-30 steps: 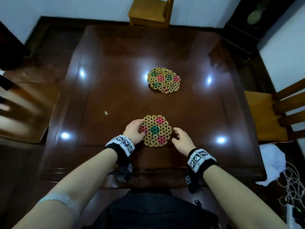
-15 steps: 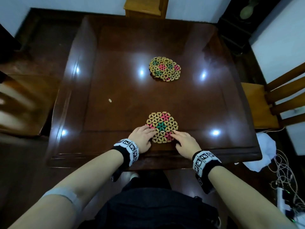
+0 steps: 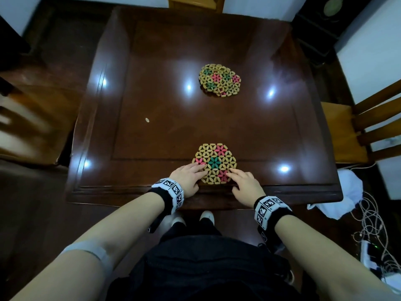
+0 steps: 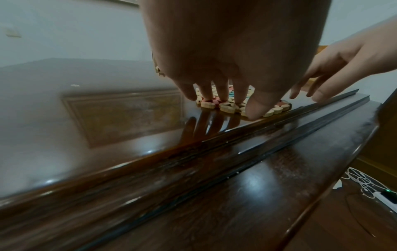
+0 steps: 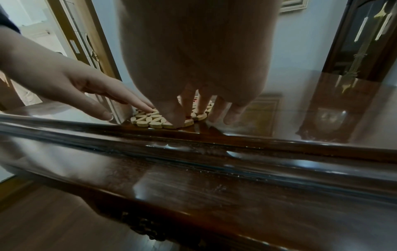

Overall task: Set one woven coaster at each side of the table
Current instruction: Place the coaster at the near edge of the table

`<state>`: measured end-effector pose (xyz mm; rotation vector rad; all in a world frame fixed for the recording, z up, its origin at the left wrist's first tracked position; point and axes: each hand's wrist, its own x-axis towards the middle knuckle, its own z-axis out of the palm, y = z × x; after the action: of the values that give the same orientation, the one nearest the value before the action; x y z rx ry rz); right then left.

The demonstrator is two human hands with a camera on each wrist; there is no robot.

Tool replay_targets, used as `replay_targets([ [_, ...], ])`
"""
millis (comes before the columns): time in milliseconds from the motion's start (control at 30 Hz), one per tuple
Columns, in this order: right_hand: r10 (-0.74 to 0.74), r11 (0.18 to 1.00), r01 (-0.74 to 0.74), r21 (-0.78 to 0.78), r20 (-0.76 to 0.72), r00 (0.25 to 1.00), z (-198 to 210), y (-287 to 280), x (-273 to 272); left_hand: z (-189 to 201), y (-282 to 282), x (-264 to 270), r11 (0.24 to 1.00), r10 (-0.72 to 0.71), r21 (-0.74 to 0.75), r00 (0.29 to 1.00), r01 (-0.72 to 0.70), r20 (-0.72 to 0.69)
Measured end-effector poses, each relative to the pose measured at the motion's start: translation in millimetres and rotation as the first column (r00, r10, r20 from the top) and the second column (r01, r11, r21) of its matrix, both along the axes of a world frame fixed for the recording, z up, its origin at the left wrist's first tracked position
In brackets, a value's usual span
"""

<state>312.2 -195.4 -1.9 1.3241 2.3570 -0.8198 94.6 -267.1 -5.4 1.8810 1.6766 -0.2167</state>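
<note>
A: From the head camera, what lies on the dark polished wooden table [image 3: 152, 148]?

B: A hexagonal woven coaster of tan beads with pink and green flowers [image 3: 214, 162] lies flat by the near edge, about midway along that side. The left hand [image 3: 187, 178] rests straight fingers on its near-left part; the right hand [image 3: 246, 185] does the same on its near-right part. Neither hand curls round it. Farther off, near the table's middle, sits a stack of similar woven coasters [image 3: 219, 80], well apart from the hands. A small pale fleck [image 3: 147, 120] lies left of centre.

A: And around the table?

B: A light wooden chair [image 3: 355, 129] stands at the right, and a white cloth [image 3: 347, 192] lies on the floor by the near-right corner.

A: The left wrist view?

B: The left hand [image 4: 232, 56] has its fingertips [image 4: 206, 95] pressed down on the coaster [image 4: 227, 106], just beyond the table's raised rim. The right hand [image 4: 335, 68] reaches in from the right, fingers extended.

A: The right wrist view?

B: The right hand [image 5: 195, 56] sets its fingertips on the coaster [image 5: 154, 121]; its outer fingers hang relaxed beside it. The left hand [image 5: 71, 81] lays a straight finger on the coaster's left part.
</note>
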Motion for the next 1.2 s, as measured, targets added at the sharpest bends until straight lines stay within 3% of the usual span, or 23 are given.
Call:
replay_targets([
  [633,0.022,0.999,-0.022,-0.024,-0.004,1.0,4.3,-1.6,0.6,6.4,0.6,5.6,0.998,0.054,-0.037,0.998,-0.054,0.01],
  [900,0.001,0.999,0.003,0.043,-0.089,0.996,6.0,2.2,-4.0,-1.9,3.8,3.2,0.98,0.106,0.167,0.994,-0.107,0.017],
  [1200,0.018,1.0,-0.018,0.013,0.002,1.0,8.3,7.8,-8.6,-2.1,10.1,-7.4,0.993,0.094,0.076,0.996,-0.094,0.013],
])
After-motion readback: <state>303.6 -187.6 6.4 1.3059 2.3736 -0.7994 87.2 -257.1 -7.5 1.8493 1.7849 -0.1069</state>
